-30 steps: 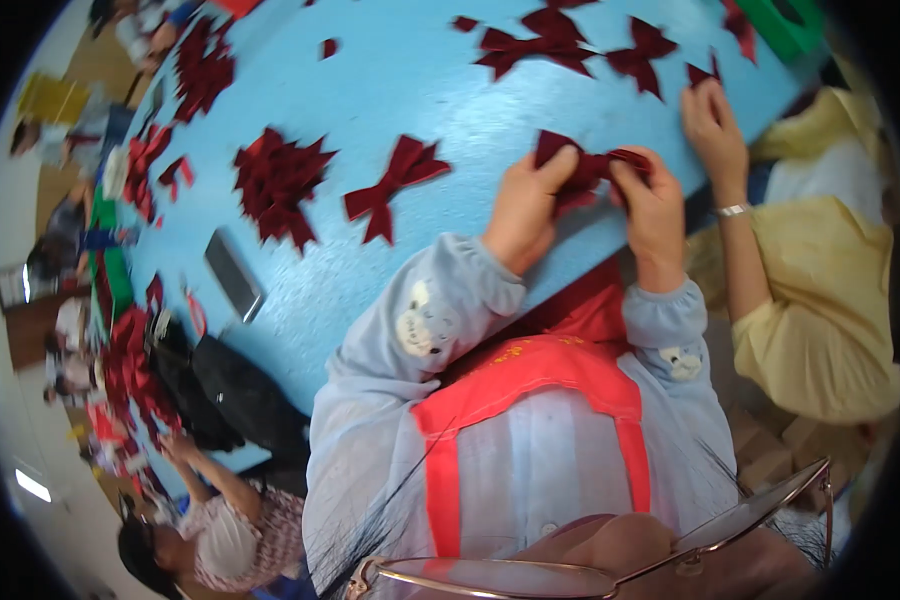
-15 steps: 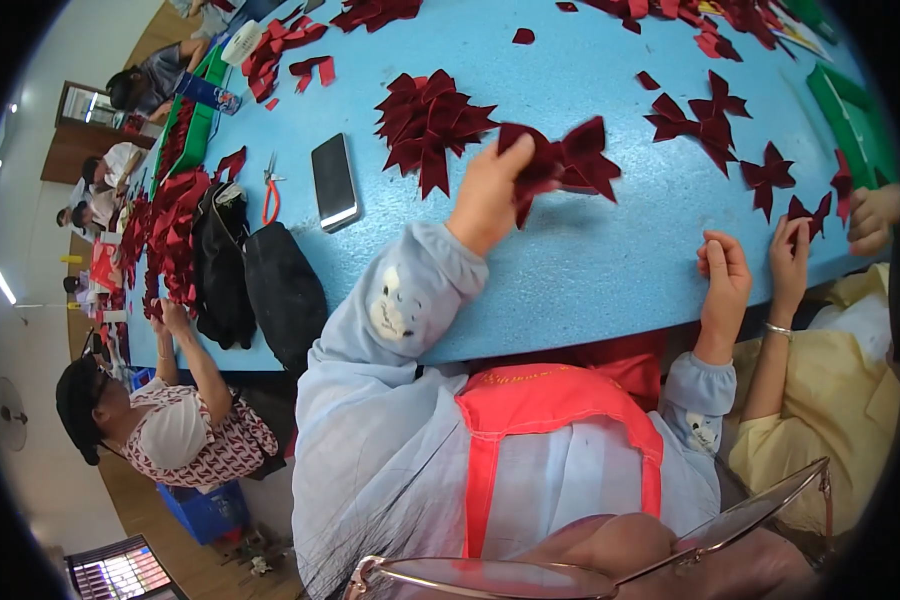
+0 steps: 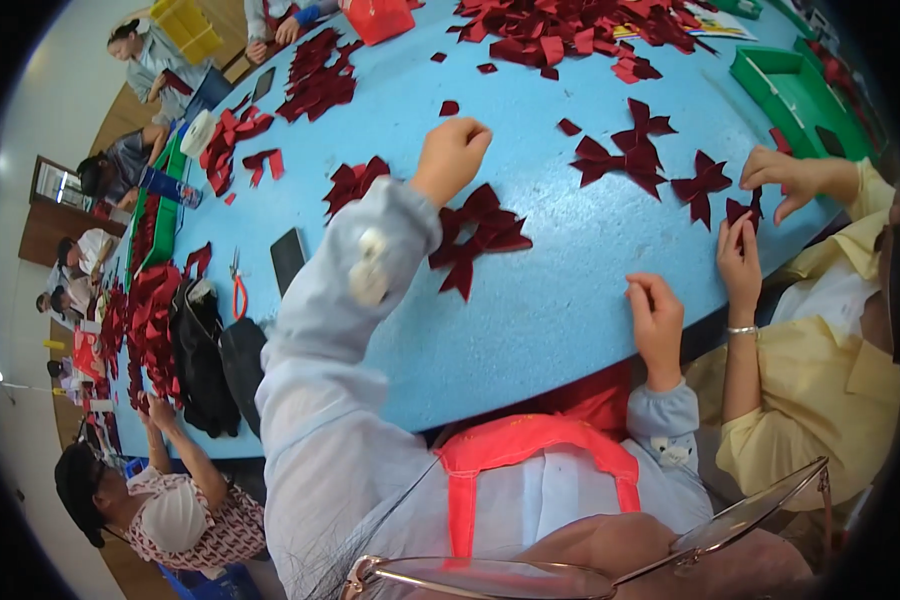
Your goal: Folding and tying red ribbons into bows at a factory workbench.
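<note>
1. Left hand (image 3: 452, 160): over the pale blue surface (image 3: 560, 330), fingers folded inward; whether they grasp anything cannot be told. All clock directions are read from this hand.
2. Right hand (image 3: 656, 318): at 4 o'clock, loosely curled near the surface's front edge; its grip likewise cannot be determined.
3. Overlapping dark red bows (image 3: 490, 230): lying on the surface at 5 o'clock, just beside the left sleeve (image 3: 370, 250).
4. Bow pile (image 3: 350, 185): between 8 and 9 o'clock, partly hidden by the same sleeve.
5. Bow cluster (image 3: 620, 160): at 3 o'clock, with a single bow (image 3: 702, 187) beyond it in the same direction.
6. Co-worker: the near hand (image 3: 738, 255) holds a small bow (image 3: 740, 210) between 3 and 4 o'clock; the far hand (image 3: 800, 178) is close by, its fingers parted.
7. Fabric heap (image 3: 530, 20): between 1 and 2 o'clock; the green tray (image 3: 782, 100) stands between 2 and 3.
8. Phone (image 3: 288, 262): at 8 o'clock, with red-handled pliers (image 3: 239, 298) farther out and a black bag (image 3: 198, 350) between 7 and 8.
</note>
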The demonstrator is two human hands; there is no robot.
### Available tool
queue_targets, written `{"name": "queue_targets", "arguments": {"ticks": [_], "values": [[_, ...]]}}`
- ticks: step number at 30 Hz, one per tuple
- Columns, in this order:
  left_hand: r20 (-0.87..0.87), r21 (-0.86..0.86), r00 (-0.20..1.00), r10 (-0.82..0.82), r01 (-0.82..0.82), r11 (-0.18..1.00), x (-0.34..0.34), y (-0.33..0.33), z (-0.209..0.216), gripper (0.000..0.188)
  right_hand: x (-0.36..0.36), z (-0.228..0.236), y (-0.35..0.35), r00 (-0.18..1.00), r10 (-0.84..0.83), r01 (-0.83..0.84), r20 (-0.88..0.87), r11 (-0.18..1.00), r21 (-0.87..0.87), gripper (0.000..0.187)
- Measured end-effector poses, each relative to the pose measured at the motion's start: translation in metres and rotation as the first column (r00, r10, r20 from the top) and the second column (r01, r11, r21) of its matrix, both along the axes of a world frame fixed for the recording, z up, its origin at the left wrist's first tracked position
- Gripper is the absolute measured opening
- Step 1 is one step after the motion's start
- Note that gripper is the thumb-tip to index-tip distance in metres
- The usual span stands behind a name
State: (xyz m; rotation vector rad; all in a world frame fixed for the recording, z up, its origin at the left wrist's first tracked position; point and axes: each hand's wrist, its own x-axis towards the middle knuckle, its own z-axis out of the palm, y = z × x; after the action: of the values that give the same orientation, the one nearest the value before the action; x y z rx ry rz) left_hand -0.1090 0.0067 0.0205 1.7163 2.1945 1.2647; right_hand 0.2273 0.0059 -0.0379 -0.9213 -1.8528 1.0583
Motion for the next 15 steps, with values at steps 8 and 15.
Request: {"name": "queue_targets", "arguments": {"ticks": [8,15], "values": [[0.151,-0.010,0.971,0.184,-0.184,0.983,-0.061,0.279,-0.082,0.025,-0.031,0.007,0.051,0.985,0.024,-0.068,0.170,0.964,0.257,0.011],[0.009,0.255,0.947,0.320,-0.312,0.915,-0.071,0.388,-0.108,0.028,-0.040,-0.015,0.079,0.975,-0.097,0.067,0.201,0.986,0.152,0.010]]}}
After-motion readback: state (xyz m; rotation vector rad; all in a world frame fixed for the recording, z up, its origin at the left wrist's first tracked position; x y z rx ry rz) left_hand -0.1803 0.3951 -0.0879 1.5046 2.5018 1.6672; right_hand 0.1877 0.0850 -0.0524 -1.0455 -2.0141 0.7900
